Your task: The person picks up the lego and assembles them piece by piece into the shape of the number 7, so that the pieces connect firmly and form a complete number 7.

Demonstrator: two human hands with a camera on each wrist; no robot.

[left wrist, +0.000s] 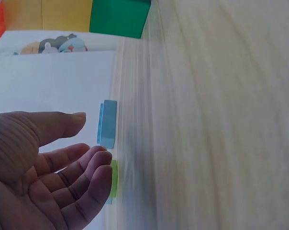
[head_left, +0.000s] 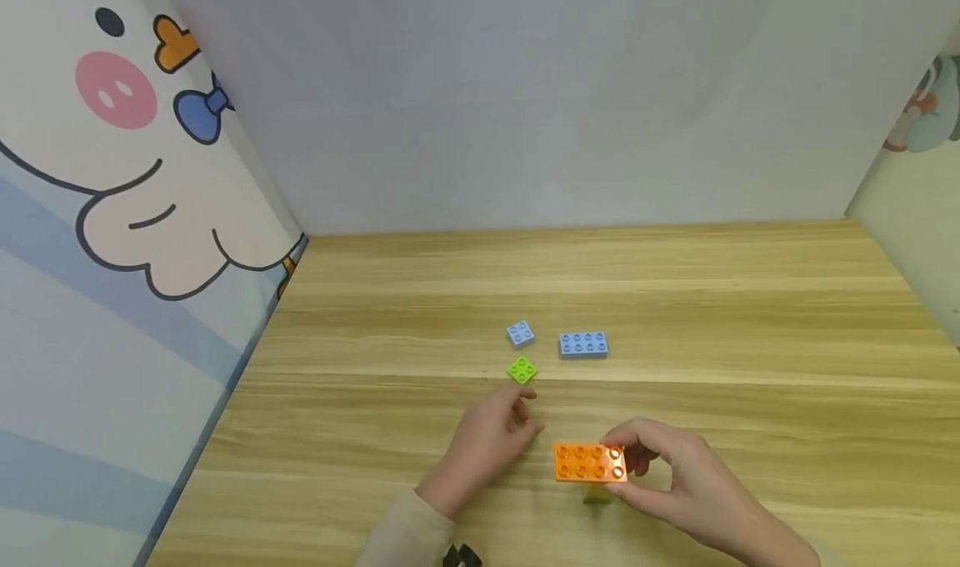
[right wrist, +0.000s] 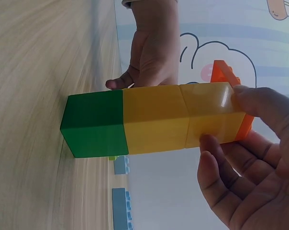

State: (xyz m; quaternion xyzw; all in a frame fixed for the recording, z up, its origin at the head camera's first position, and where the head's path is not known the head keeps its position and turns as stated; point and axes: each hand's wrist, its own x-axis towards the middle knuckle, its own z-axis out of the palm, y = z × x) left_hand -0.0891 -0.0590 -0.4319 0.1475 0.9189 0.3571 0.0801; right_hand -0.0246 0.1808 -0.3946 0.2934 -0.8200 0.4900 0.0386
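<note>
A tower of toy building blocks rises by the near side of the table: a green block [right wrist: 94,124] at the bottom, two yellow blocks [right wrist: 156,120] above it, an orange eight-stud brick [head_left: 581,463] across the top. My right hand [head_left: 686,488] pinches the tower near its top, thumb and fingers on the upper yellow block and orange brick. To its left, my left hand [head_left: 487,434] holds nothing, its fingers loosely bent. Just beyond those fingers lies a lime green four-stud plate [head_left: 522,370].
Farther back sit a small light blue four-stud brick [head_left: 520,333] and a longer blue eight-stud brick [head_left: 583,345]. A plain pale wall [head_left: 562,92] bounds the wooden table [head_left: 750,300] at the back, and a cartoon-printed panel [head_left: 112,217] stands at the left.
</note>
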